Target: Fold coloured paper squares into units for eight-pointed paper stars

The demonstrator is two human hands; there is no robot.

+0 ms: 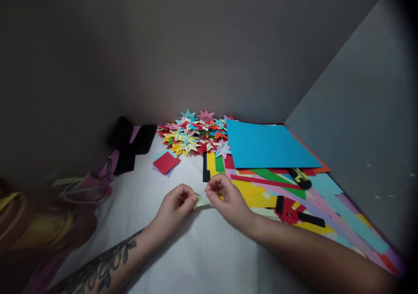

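My left hand (176, 207) and my right hand (225, 198) meet over the white gridded mat (196, 250). Both pinch a small pale green piece of paper (203, 202) between their fingertips, one hand at each end. The paper lies low over the mat and looks partly folded. A tattoo covers my left forearm.
A heap of folded paper stars (196, 135) lies at the back. A large blue sheet (267, 146) tops a spread of coloured sheets and strips on the right, with a yellow-black cutter (299, 177) on them. Small paper squares, red on top (166, 162), lie nearby. A black object (130, 143) sits left.
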